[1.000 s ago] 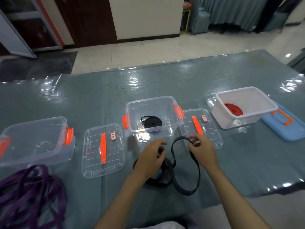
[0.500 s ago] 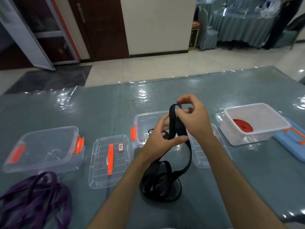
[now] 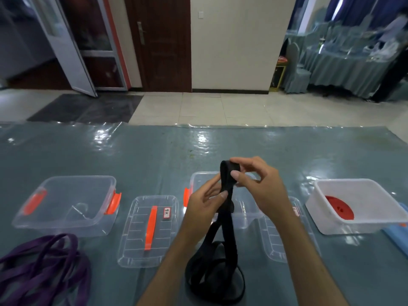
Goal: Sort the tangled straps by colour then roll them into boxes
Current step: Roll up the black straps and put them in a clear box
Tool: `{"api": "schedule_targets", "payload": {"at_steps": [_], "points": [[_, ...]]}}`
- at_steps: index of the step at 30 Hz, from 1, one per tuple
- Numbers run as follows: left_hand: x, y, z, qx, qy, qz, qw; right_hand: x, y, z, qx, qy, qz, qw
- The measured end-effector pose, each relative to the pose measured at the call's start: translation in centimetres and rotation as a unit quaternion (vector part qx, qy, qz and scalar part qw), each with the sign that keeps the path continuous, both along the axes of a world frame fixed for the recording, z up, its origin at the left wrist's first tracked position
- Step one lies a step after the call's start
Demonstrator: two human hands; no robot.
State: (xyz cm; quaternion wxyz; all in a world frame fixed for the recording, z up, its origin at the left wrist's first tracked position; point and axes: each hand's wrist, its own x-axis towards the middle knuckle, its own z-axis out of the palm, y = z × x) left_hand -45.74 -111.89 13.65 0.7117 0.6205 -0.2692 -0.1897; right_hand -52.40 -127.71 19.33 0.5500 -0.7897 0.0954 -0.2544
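At the bottom left of the frame a purple pile [image 3: 42, 268] lies loose on the desk [image 3: 154, 155], not yet rolled. At bottom centre the black strap [image 3: 220, 261] rises from its slack coils to mid-frame, where the left hand [image 3: 205, 206] pinches it and the right hand [image 3: 258, 184] grips its folded top end, likely starting a roll. Behind, the left box [image 3: 66, 204] holds no roll; the white box [image 3: 357, 204] at right holds a red roll [image 3: 339, 207].
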Motion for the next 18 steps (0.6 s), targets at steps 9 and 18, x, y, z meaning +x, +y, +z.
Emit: {"api": "schedule_targets", "payload": {"at_steps": [9, 18], "points": [[-0.2, -0.2, 0.8, -0.008, 0.031, 0.051, 0.998, 0.3, 0.8, 0.2, -0.016, -0.014, -0.099, 0.995], [-1.3, -0.3, 0.9, 0.023, -0.148, 0.176, 0.973, 0.7, 2.3, -0.7, 0.041, -0.018, -0.073, 0.996]]}}
